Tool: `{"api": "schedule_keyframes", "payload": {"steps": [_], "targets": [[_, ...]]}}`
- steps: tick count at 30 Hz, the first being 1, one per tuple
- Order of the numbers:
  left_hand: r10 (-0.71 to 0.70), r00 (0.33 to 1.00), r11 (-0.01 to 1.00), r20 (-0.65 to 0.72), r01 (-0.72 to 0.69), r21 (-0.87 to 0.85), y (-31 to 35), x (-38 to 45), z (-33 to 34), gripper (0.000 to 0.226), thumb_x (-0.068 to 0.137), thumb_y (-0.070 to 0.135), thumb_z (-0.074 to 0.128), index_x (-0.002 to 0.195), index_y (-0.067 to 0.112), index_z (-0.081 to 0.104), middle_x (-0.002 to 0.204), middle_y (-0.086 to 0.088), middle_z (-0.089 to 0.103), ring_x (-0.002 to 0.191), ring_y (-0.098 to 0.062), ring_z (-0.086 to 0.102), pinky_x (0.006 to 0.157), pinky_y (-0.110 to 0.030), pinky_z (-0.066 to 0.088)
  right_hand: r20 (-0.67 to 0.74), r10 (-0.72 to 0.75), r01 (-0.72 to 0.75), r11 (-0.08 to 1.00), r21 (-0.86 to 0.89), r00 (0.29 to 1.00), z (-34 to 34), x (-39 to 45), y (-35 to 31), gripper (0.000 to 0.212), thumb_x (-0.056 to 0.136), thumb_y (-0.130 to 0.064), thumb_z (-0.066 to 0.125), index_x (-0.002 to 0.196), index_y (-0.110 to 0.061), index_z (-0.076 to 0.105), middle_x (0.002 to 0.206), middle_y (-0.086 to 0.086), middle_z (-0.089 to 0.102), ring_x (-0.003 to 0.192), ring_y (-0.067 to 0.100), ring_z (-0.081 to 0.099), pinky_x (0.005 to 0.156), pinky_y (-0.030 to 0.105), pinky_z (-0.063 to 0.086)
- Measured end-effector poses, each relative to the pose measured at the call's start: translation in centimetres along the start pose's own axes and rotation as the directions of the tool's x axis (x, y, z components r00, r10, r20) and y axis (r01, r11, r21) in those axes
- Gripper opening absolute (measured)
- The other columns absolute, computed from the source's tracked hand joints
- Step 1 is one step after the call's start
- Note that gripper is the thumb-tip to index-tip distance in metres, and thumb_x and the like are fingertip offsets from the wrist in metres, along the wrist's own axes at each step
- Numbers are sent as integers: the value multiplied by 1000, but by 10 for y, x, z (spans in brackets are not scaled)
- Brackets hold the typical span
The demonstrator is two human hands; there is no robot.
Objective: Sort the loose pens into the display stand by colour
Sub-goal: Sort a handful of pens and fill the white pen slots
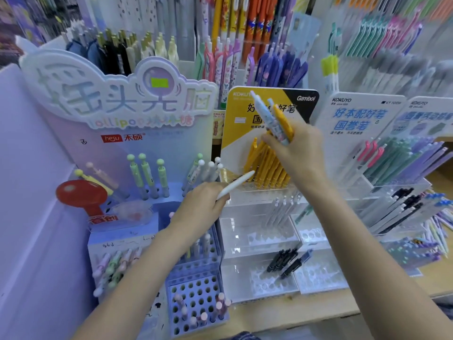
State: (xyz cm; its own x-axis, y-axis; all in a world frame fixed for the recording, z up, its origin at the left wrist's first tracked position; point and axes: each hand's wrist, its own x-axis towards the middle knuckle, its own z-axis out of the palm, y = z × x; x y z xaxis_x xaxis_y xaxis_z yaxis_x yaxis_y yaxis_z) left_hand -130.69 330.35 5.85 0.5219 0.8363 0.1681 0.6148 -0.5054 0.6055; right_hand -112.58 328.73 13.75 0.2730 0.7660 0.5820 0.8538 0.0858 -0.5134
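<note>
Head view shows the left hand [201,204] pinching a white pen [235,185] whose long axis runs from the fingers up and to the right, its free end pointing at the yellow pens [267,168] in the clear display stand [257,231]. White pens [284,209] stand in the tier just right of that hand, so the left hand is nearer them. Farther and higher, the right hand [296,148] grips a bundle of pens [274,121], yellow and pale blue, tips up-left.

head cam | looks forward and down | close over display stand [257,231] | single view
</note>
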Motion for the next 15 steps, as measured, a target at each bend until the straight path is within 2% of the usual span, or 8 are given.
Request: {"api": "schedule_keyframes", "payload": {"steps": [1, 3, 6, 9, 11, 15], "targets": [[1, 1000, 1000, 7, -1, 12, -1, 1, -1, 20, 95, 18, 46, 98, 11, 65, 82, -3, 60, 67, -16, 50, 53, -25, 27, 14, -5, 6, 1000, -21, 1000, 5, -1, 0, 20, 82, -22, 70, 94, -6, 69, 76, 1, 58, 68, 18, 51, 59, 26, 33], [1, 1000, 1000, 23, -1, 9, -3, 1, -4, 21, 96, 17, 46, 97, 13, 66, 67, 3, 53, 55, -8, 42, 49, -21, 24, 65, -14, 17, 998, -53, 998, 14, -4, 2, 20, 84, -24, 69, 93, -7, 69, 74, 2, 58, 67, 20, 51, 58, 28, 35], [-16, 1000, 998, 27, 17, -53, -6, 0, -6, 21, 97, 17, 46, 95, 13, 66, 52, 10, 42, 43, -5, 41, 44, -19, 28, 161, 6, 15, 992, -126, 987, 23, 1, -2, 18, 86, -26, 65, 91, -9, 66, 76, 5, 60, 70, 22, 53, 58, 29, 37], [-26, 1000, 997, -6, 25, -73, -5, 1, -4, 21, 97, 19, 46, 94, 13, 67, 52, 10, 42, 42, -6, 39, 44, -18, 30, 198, 71, -19, 967, -256, 978, 33, 8, -9, 17, 88, -25, 62, 94, -9, 63, 83, 8, 62, 79, 27, 57, 60, 32, 41], [-19, 1000, 998, -23, 18, -57, -3, 2, -2, 22, 97, 20, 46, 94, 13, 67, 54, 11, 42, 46, -6, 38, 45, -19, 27, 189, 95, -25, 939, -343, 977, 38, 11, -14, 16, 89, -25, 59, 95, -9, 61, 84, 7, 59, 81, 28, 56, 60, 32, 38], [-35, 999, 996, -33, 32, -83, -4, 2, -3, 23, 97, 22, 46, 93, 14, 67, 53, 8, 42, 46, -7, 37, 44, -20, 26, 208, 152, -46, 895, -443, 966, 44, 15, -18, 13, 91, -20, 56, 95, -8, 60, 79, 5, 51, 72, 26, 51, 57, 32, 36]]}}
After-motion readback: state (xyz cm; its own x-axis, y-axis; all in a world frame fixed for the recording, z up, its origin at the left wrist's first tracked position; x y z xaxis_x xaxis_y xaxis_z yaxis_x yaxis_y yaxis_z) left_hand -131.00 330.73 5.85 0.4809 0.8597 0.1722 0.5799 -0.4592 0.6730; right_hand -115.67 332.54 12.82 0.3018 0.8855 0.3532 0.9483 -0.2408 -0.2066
